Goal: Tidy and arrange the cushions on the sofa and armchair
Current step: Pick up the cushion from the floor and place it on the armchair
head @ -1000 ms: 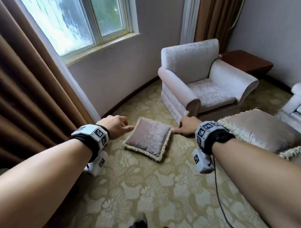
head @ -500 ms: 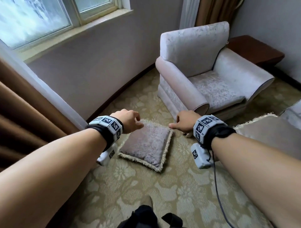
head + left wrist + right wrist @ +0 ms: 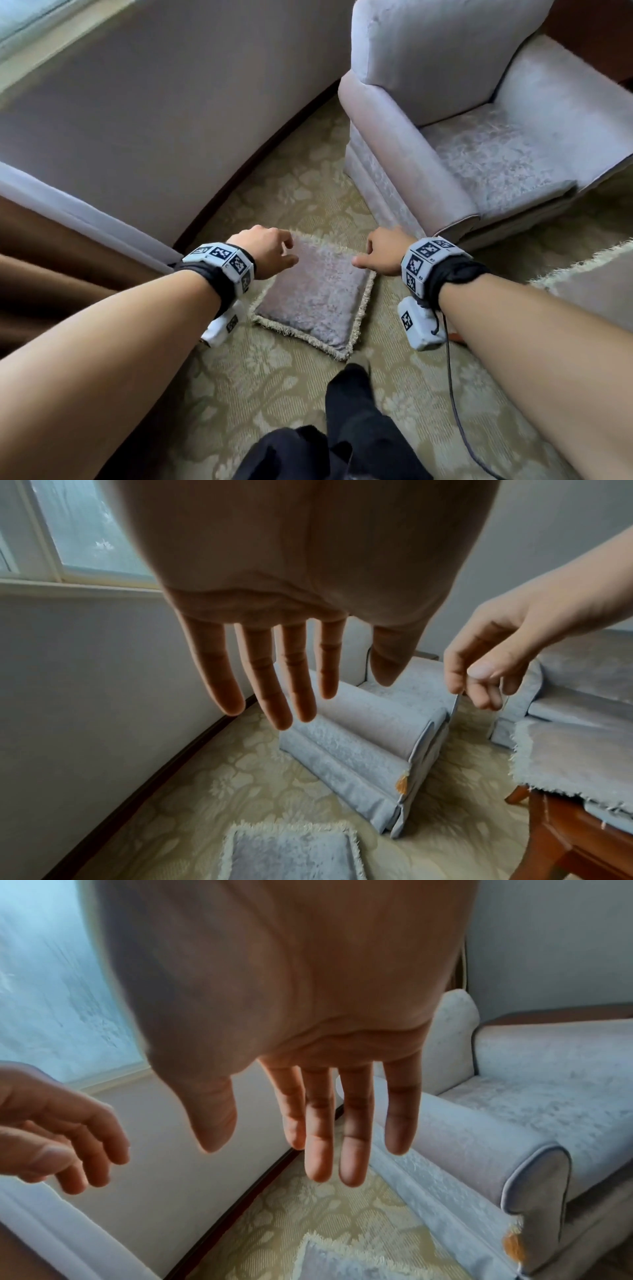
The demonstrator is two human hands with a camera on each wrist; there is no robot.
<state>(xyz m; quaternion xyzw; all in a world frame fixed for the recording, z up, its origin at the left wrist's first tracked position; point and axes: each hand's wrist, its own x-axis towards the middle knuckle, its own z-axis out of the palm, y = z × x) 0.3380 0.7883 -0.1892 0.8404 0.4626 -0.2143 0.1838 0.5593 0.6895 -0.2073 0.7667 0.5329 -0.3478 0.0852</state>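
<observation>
Left hand [image 3: 265, 250] and right hand [image 3: 382, 251] hover over cushion [image 3: 315, 294] at frame centre, fingers [image 3: 291, 685] loose, spread, holding nothing. Cushion lies on carpet [image 3: 246, 387]. Armchair [image 3: 479, 137] upper right.

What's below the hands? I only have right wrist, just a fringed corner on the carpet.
Observer: A whole square fringed cushion, lying flat on the carpet beside the front of the armchair.
Operator: Either hand on it?
Observer: No. In the head view the left hand and right hand are over its far corners, and the left wrist view shows the fingers above it, empty.
Operator: Other cushions?
Observer: One larger fringed cushion to the right, resting on a wooden frame.
</observation>
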